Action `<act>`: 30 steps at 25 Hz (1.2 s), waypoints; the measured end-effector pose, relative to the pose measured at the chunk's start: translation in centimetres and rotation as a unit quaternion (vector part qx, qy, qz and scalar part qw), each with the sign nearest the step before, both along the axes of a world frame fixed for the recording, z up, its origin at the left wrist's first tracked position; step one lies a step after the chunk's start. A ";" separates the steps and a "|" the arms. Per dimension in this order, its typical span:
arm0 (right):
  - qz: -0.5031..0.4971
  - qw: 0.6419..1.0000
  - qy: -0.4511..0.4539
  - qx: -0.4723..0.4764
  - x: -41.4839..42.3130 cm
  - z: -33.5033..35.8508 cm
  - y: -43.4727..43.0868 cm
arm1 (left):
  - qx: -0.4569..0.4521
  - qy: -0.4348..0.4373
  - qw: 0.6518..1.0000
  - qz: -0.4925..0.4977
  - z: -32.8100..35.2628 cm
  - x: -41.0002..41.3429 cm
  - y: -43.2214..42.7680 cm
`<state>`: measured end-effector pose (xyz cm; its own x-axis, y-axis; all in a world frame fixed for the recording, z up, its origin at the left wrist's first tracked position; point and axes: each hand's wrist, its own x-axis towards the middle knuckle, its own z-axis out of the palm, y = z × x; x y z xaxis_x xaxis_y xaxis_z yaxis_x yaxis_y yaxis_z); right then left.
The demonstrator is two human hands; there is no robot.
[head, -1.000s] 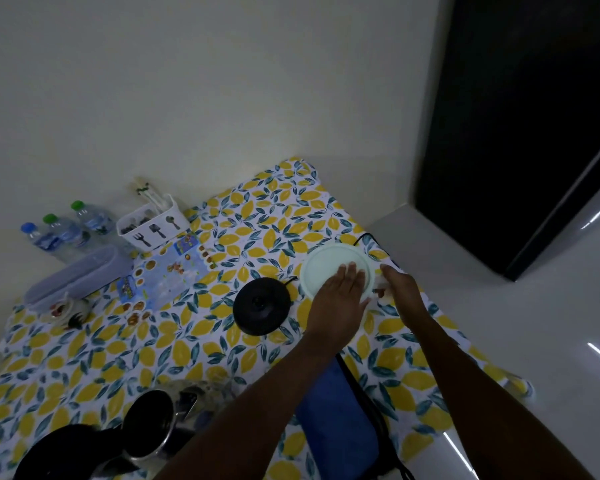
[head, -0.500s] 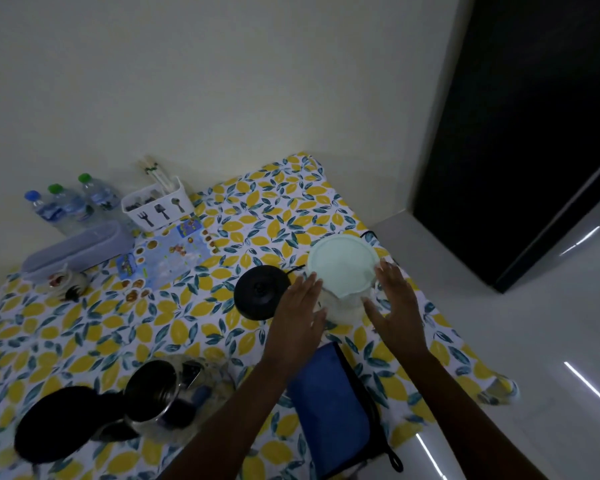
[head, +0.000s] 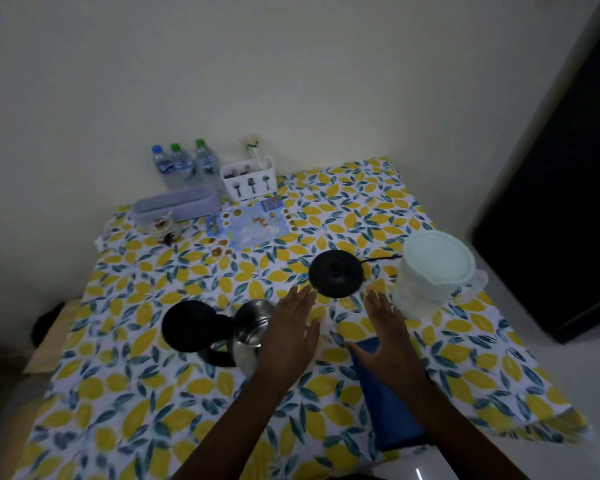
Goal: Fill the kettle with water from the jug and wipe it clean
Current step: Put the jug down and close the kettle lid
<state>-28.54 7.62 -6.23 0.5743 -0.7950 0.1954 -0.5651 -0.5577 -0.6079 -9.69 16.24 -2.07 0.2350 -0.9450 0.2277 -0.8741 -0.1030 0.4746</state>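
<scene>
Hovering flat and empty-handed, left hand [head: 293, 327] and right hand [head: 388, 332] sat between open-lidded kettle [head: 248, 336] and lidded jug [head: 430, 271], likely positioning to pour.

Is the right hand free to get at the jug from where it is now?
Probably yes. The right hand is open and empty, and only bare tablecloth separates it from the lidded jug.
</scene>
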 end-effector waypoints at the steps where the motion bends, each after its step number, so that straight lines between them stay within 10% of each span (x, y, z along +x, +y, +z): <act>1: 0.014 1.000 0.002 -0.002 1.2 0.0 0.9 | 0.000 0.003 1.000 0.014 0.3 1.2 1.0; 12: 0.044 0.998 0.041 0.029 9.5 -0.2 7.1 | -0.074 -0.029 0.976 0.205 2.3 12.2 9.2; 18: 0.043 0.996 0.055 0.061 10.2 0.0 7.9 | -0.059 0.232 0.942 0.235 1.8 12.6 9.9; 30: 0.052 0.995 0.029 0.082 9.0 -0.4 7.2 | 0.023 0.203 0.977 -0.060 2.6 10.8 3.6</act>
<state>-19.56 14.87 -6.58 0.6614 -0.7493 0.0331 -0.5462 -0.5115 -0.6633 1.10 19.89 0.49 0.1834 -0.9783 0.0965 -0.6224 -0.0396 0.7817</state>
